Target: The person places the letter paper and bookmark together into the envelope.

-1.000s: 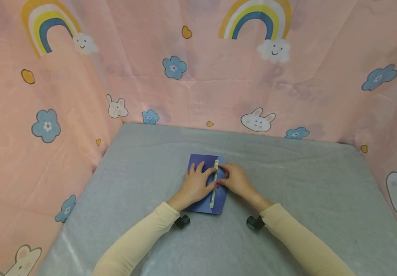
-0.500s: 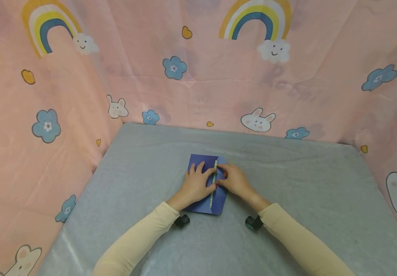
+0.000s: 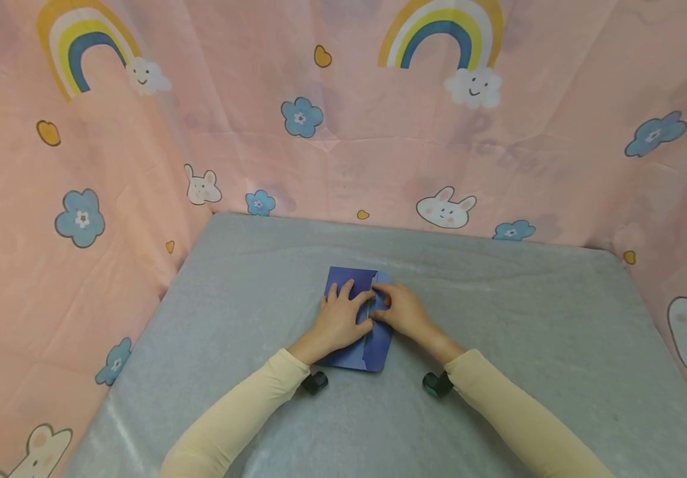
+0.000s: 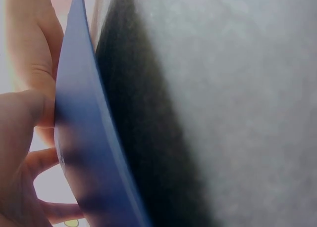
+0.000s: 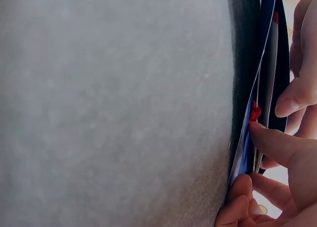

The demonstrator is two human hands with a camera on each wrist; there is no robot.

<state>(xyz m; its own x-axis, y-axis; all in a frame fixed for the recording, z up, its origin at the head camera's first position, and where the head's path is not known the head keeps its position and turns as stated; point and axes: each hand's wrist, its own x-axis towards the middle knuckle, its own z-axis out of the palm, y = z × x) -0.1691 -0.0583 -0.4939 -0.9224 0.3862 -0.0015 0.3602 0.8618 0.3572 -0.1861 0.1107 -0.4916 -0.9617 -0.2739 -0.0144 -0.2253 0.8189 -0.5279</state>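
Note:
A blue envelope (image 3: 350, 358) lies on the table, its flap (image 3: 381, 345) toward the right. My left hand (image 3: 341, 317) rests on it with the fingers spread and the thumb near the opening. At the opening, my right hand (image 3: 405, 311) holds the edge of a card with thumb and index finger, the other fingers curled. Only a thin line of the card (image 5: 271, 64) shows; most of it is hidden inside the envelope. A small red tuft (image 5: 255, 111) sits by the right thumb in the right wrist view. The left wrist view catches the envelope's side (image 4: 91, 118) edge-on.
Grey cloth (image 3: 528, 332) covers the table. Pink curtain (image 3: 343, 166) with rainbows, flowers and rabbits stands behind and at both sides. A dark wrist camera (image 3: 315, 383) sits under the left wrist, and another dark camera (image 3: 437, 385) under the right.
The patterned card strip has slid left into the envelope until barely a line shows. My right hand has moved slightly left with it. The left hand stays put.

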